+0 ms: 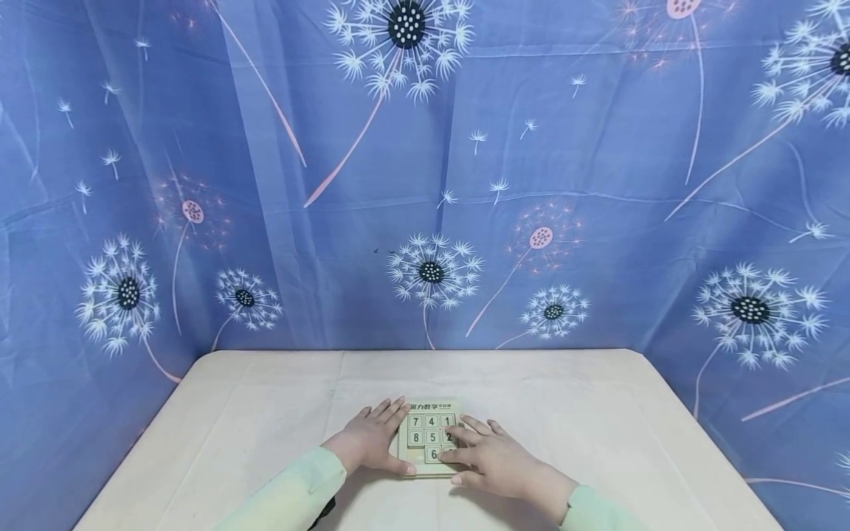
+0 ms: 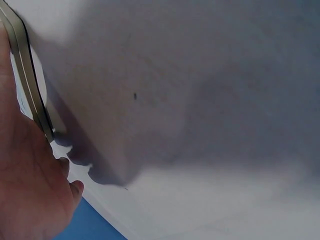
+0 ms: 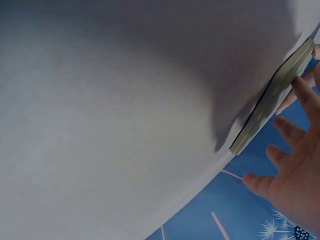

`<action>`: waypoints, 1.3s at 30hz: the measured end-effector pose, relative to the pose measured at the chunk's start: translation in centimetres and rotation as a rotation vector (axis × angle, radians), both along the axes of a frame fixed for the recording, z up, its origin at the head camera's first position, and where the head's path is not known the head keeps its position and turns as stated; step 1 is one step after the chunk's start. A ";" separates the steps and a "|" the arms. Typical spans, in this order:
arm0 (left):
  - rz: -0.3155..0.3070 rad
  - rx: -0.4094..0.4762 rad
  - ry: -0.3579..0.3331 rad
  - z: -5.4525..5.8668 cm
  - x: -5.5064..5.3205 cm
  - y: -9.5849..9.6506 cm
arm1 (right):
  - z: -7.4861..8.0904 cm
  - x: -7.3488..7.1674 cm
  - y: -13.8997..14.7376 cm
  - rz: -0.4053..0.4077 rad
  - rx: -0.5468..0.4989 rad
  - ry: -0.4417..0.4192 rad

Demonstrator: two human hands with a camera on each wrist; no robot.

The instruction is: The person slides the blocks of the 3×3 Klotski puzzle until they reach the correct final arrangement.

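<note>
A pale green sliding number puzzle point(image 1: 403, 456) lies on the table, with dark Chinese lettering along its top. Its number tiles point(image 1: 432, 421) read 7, 4, 1 in the top row and 8, 5, 2 below. In the bottom row there is a gap at the left, then a 6; right-hand fingers cover the tile beside it. My left hand point(image 1: 372, 439) rests along the board's left side, thumb at the lower left corner, straight fingers by the upper left. My right hand point(image 1: 494, 459) reaches over the right side, fingers spread, fingertips on the tiles near 2 and 6.
A cream cloth covers the table point(image 1: 265, 413). Blue fabric with dandelion prints point(image 1: 345, 258) hangs behind it and at both sides. Both wrist views show the puzzle's thin edge, with hand shadows across the cloth. A small dark object point(image 1: 323, 512) shows beside the left sleeve.
</note>
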State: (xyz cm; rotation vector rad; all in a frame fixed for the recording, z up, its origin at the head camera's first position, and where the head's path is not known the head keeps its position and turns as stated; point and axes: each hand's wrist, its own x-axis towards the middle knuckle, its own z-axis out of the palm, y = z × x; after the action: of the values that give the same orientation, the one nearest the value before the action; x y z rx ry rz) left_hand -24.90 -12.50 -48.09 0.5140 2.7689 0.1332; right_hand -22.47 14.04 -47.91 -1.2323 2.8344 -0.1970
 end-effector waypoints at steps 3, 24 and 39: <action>-0.002 0.002 -0.003 -0.2 -0.1 0.0 | 0.1 0.2 0.0 -0.003 -0.006 -0.009; -0.003 -0.001 0.012 -0.1 -0.1 -0.1 | 0.7 0.1 -0.8 -0.036 -0.048 -0.006; -0.009 0.000 0.011 0.0 0.0 -0.1 | 0.1 -0.4 -3.0 -0.091 -0.067 -0.035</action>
State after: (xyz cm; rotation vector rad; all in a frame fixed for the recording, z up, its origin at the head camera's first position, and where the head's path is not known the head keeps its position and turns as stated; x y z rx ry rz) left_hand -24.90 -12.61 -48.06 0.5281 2.7769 0.1284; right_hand -22.83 11.05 -47.79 -1.0998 2.8781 -0.3158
